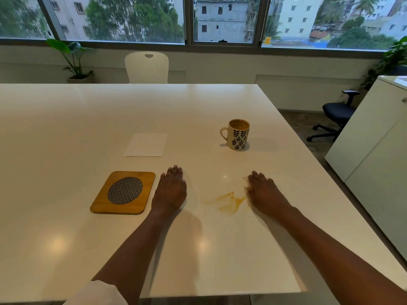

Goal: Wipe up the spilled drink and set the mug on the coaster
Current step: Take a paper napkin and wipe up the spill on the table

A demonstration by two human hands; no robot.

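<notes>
A cream mug (237, 134) with a dark leaf pattern stands upright on the white table (66, 128), holding a brown drink. An orange-brown spill (229, 202) lies on the table nearer to me, between my hands. My left hand (170, 189) rests flat, palm down, just right of the wooden coaster (124, 192) with its round woven centre. My right hand (264, 192) lies palm down at the spill's right edge. Both hands hold nothing. A white paper napkin (146, 145) lies flat beyond the coaster.
A white chair (147, 67) stands at the table's far side. A white cabinet (378, 155) and a dark office chair (337, 115) are to the right. Potted plants (73, 60) stand by the window. The table's right edge runs diagonally near my right arm.
</notes>
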